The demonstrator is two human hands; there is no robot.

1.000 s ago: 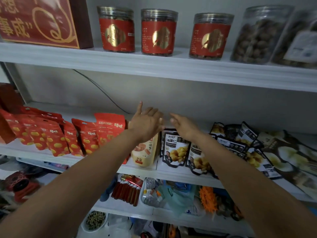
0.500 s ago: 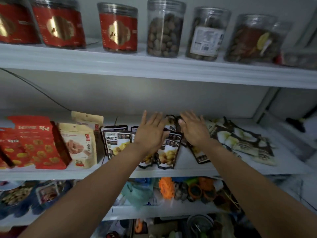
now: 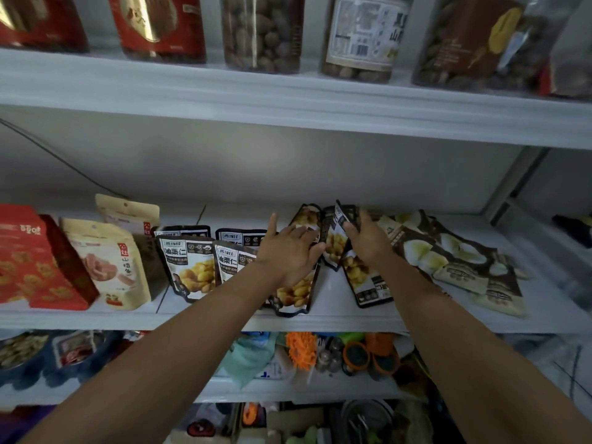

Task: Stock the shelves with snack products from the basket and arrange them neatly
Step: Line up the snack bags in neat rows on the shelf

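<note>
1. Orange and green clutter (image 3: 301, 350) sits on the board below the middle shelf (image 3: 320, 323), nearest the viewer.
2. Along the middle shelf's front, black pouches (image 3: 192, 270) stand in a row, long axes upright and printed faces forward.
3. At that row's right end, the left hand (image 3: 288, 256) rests on the last pouch, fingers spread and straight, gripping nothing.
4. Mid-shelf, the right hand (image 3: 368, 246) curls its fingers round the top of a held pouch (image 3: 335, 243), which tilts, its top pointing up and toward the shelf's back.
5. Under the right wrist a flat pouch (image 3: 371, 286) lies on the middle shelf, long axis running front to back.
6. Brown-and-white packs (image 3: 448, 257) overlap flat on the shelf's right part, crowding the right hand. Cream bags (image 3: 109, 264) and red bags (image 3: 32, 261) stand at its left.
7. Above the middle shelf, jars (image 3: 262, 33) line the upper board.
</note>
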